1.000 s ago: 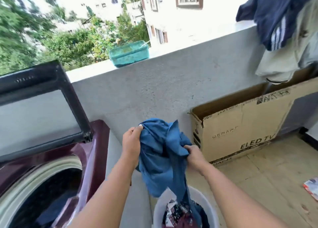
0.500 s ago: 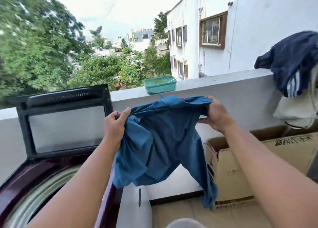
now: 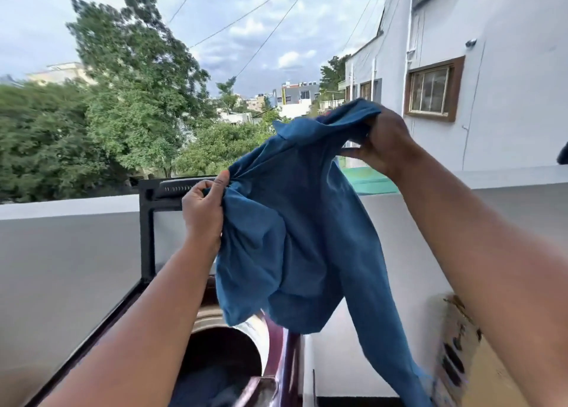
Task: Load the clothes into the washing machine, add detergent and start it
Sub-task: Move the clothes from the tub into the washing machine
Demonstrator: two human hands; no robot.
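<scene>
A grey plastered parapet wall (image 3: 76, 253) runs across the far side of the balcony, with green trees and white buildings beyond it. The maroon top-loading washing machine (image 3: 278, 357) sits near and low in the scene, its black-framed lid (image 3: 147, 222) standing upright against the wall and its round drum opening (image 3: 227, 354) showing dark cloth inside. A crumpled blue cotton garment (image 3: 295, 228) hangs in the air above the drum, one long end trailing down to the right. The left hand (image 3: 203, 213) pinches a bunched fold at its left edge; the right hand (image 3: 382, 143) grips its upper edge, higher up. A brown cardboard box (image 3: 461, 354) stands at the near right. A teal plastic tub (image 3: 372, 177) rests on the wall top.
</scene>
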